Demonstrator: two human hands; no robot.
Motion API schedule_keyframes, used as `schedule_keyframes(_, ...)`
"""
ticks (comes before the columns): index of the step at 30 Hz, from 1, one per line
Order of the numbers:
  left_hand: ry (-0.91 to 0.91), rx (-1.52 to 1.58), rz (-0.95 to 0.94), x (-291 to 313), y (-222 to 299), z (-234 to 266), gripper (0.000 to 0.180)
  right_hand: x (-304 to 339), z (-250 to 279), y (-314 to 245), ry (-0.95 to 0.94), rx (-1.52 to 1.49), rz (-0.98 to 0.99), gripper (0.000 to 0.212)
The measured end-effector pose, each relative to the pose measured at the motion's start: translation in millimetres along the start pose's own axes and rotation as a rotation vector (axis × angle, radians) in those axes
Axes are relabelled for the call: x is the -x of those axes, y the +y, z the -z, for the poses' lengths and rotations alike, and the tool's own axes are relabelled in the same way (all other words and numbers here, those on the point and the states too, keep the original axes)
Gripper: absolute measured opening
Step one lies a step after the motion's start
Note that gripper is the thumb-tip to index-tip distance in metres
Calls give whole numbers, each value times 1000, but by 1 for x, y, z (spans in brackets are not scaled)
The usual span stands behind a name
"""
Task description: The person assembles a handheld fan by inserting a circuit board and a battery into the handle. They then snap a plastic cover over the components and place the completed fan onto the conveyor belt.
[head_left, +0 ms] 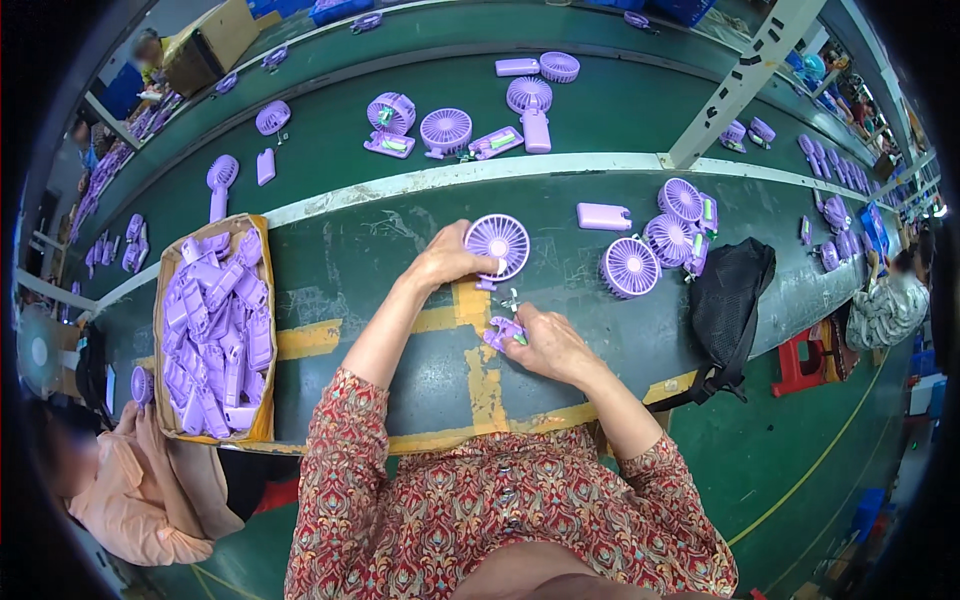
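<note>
One fan head [499, 240] in left hand [447, 257], three near one bag [733, 308]

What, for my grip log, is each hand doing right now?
Left hand: closed on a round purple fan head.
Right hand: closed on a small purple part.

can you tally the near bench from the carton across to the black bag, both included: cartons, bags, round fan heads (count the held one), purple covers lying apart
Cartons: 1
Black bags: 1
Round fan heads: 4 (one in the left hand, three visible beside the bag)
Purple covers lying apart: 1
Total: 7
</note>
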State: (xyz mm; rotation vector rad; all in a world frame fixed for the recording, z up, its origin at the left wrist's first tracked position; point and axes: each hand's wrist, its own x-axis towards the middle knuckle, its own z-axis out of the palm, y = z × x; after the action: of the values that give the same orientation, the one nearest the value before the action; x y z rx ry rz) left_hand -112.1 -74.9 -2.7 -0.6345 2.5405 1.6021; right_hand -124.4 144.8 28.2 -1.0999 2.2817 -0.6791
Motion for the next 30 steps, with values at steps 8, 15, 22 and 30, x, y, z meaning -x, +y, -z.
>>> schedule_keyframes(8, 158, 857, -65, 65, 1, 2, 42, 8, -19, 43, -56, -1099, -213, 24)
schedule_keyframes(15, 66, 994, -220, 111, 18, -1, 50, 6, -13, 46, -109, -1588, -310, 32)
schedule_keyframes(22, 168, 895, -215, 108, 35, -33, 53, 8, -24, 30, -164, -1368, -203, 28)
schedule_keyframes(30, 295, 848, -136, 102, 31, -49, 53, 19, -18, 13, -193, -1361, -133, 31)
